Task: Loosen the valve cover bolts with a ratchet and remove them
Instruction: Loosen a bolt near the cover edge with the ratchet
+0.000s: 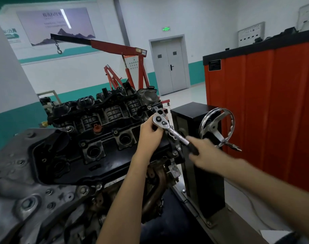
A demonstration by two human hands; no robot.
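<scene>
A black valve cover (104,138) tops the engine on a stand, with several bolts along its edges, one bolt (174,153) at the near right edge. A chrome ratchet (169,128) sits with its head over the cover's far right corner. My left hand (150,131) grips the ratchet head from the left, fingers curled under it. My right hand (203,152), blurred by motion, grips the black handle end of the ratchet. The bolt under the ratchet head is hidden.
A chrome handwheel (219,127) sticks out of the black engine-stand post (194,138) just right of my hands. An orange cabinet (266,106) stands at the right. A red engine hoist (127,67) is behind the engine. The grey timing cover (23,182) lies at the near left.
</scene>
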